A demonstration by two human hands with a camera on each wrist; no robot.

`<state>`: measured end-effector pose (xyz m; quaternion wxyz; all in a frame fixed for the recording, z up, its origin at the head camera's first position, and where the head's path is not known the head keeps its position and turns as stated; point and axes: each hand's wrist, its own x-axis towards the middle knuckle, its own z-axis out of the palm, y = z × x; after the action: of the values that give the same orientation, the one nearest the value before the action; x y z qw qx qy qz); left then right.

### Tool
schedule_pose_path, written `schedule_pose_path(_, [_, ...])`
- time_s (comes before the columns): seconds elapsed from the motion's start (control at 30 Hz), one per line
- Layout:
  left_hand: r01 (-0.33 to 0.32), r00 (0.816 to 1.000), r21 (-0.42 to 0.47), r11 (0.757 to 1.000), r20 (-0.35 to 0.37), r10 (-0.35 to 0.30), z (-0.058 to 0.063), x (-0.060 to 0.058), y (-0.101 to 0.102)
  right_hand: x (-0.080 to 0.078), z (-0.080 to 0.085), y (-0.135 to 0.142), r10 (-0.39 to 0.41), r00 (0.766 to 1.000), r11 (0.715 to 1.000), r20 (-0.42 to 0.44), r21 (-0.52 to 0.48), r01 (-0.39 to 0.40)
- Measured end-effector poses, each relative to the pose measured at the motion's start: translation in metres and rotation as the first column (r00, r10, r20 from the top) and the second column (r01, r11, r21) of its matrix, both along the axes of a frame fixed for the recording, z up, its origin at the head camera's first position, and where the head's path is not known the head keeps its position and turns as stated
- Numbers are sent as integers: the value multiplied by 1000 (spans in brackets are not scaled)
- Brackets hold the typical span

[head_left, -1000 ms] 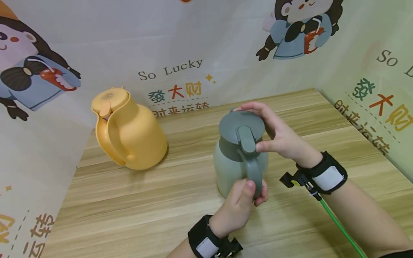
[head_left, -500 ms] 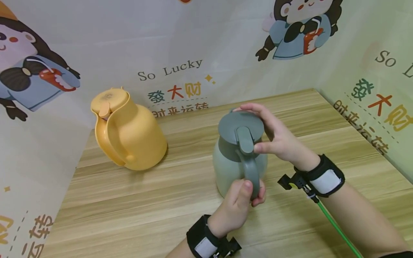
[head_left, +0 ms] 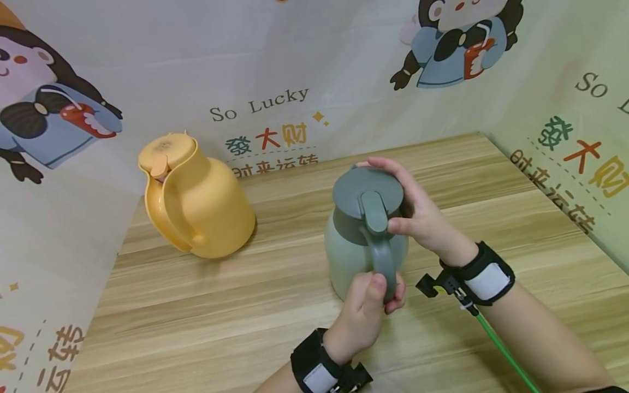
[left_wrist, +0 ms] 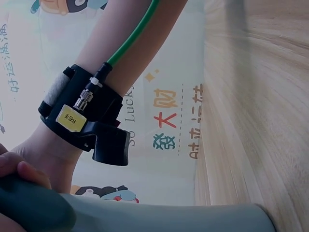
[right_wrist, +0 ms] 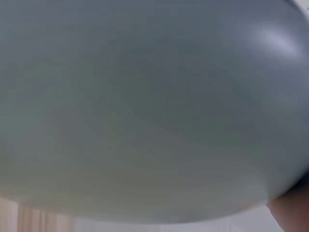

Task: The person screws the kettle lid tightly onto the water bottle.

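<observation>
A grey-green thermos jug [head_left: 339, 251] with a darker lid and handle stands upright on the wooden table, right of centre in the head view. My left hand [head_left: 362, 316] grips the lower part of its handle, thumb on top. My right hand [head_left: 417, 210] holds the jug by the neck and lid from the right, its thumb beside the lid lever [head_left: 374, 212] and its fingers round the far side, partly hidden. The jug's side [right_wrist: 145, 106] fills most of the right wrist view. In the left wrist view, the handle [left_wrist: 34, 205] shows dark under the fingers.
A yellow thermos jug [head_left: 216, 210] stands at the back left of the wooden table [head_left: 206, 322], its handle toward the viewer. Printed cloth [head_left: 295, 49] closes off the back and sides. A green cable [head_left: 506, 346] runs from the right wrist strap [head_left: 484, 275].
The right wrist and forearm have shifted left and slightly down. Both hands keep their hold on the green jug, which has stayed in place.
</observation>
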<state>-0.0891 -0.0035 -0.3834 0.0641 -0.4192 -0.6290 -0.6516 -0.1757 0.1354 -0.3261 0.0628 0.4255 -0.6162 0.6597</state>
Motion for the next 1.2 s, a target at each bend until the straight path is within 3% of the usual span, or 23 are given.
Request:
schedule_pose_path(0.27, [-68, 997, 29, 997, -37, 69, -4, 1, 4, 9, -20, -1, -108, 994, 993, -7, -57, 108])
schedule_pose_path(0.53, [-96, 994, 44, 994, -53, 98, -3, 1, 5, 21, -54, -1, -299, 950, 952, 86, -42, 303])
schedule_pose_path(0.87, [-111, 993, 53, 992, -37, 113, -2, 2, 5, 32, -78, -7, -320, 938, 935, 133, -115, 336])
schedule_pose_path(1.2, [-131, 991, 56, 990, -26, 133, -2, 2, 6, 45, -103, -1, -342, 931, 936, 131, -44, 350])
